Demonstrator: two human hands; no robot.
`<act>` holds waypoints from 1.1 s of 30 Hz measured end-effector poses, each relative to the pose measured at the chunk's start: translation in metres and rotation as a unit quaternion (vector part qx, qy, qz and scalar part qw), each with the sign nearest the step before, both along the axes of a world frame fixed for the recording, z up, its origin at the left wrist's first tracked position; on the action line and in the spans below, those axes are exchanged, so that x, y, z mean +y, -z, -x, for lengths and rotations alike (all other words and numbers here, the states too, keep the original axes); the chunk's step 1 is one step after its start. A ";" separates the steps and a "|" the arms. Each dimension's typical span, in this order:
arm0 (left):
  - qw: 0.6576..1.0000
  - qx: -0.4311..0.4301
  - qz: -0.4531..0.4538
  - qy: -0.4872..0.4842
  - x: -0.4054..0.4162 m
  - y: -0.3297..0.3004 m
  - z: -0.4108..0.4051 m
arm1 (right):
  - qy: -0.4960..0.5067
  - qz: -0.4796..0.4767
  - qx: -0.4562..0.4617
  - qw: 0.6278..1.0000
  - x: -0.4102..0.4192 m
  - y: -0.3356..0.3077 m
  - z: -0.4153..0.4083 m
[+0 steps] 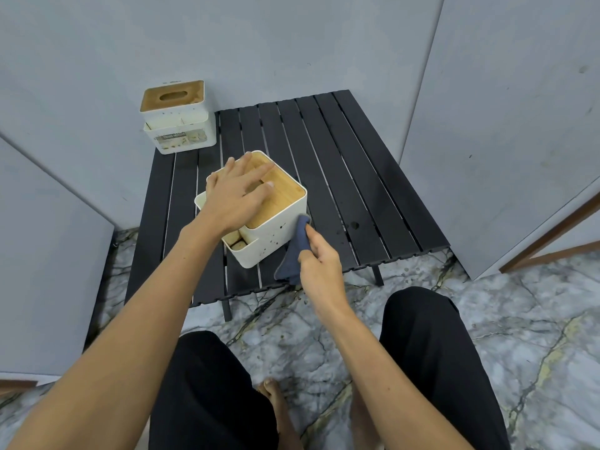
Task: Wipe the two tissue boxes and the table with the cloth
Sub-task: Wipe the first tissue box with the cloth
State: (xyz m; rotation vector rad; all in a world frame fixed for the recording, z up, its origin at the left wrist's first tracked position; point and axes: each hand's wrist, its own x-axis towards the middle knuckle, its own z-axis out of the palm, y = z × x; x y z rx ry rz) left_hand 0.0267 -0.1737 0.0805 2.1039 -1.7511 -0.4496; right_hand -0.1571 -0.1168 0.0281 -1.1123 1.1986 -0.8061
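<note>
Best to keep the near tissue box [259, 219] steady from above and drag the blue cloth [297, 248] over the whole speckled side wall, down to the bottom edge. Left hand [235, 193]: open, fingers spread flat on the wooden lid. Right hand [319, 258]: closed around the cloth, pressing its upper end against the box corner. Second tissue box [177, 118]: far left corner of the black slatted tabletop [341, 164], untouched.

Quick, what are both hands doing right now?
Left hand: open, pressing flat on the near tissue box.
Right hand: holding the cloth.
</note>
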 end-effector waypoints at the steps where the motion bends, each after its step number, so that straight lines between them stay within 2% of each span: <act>1: 1.000 -0.005 0.009 0.002 0.002 0.003 -0.003 | -0.008 0.005 -0.002 1.000 0.004 0.001 -0.001; 5: 0.997 -0.070 0.029 0.030 0.007 0.014 -0.011 | -0.026 0.012 -0.015 0.999 0.018 0.004 -0.009; 12: 0.998 -0.050 0.026 0.034 0.006 0.011 -0.015 | 0.041 0.021 -0.037 0.998 0.004 0.001 -0.005; 21: 0.997 -0.047 0.054 0.033 0.008 0.014 -0.016 | 0.030 0.014 0.002 0.999 -0.010 -0.001 -0.001; 28: 0.995 -0.059 0.069 0.035 0.010 0.016 -0.016 | 0.061 0.019 -0.056 0.996 -0.008 0.003 -0.004; 33: 0.995 -0.074 0.067 -0.020 0.009 0.018 -0.002 | 0.062 0.025 -0.054 0.996 -0.004 0.006 -0.007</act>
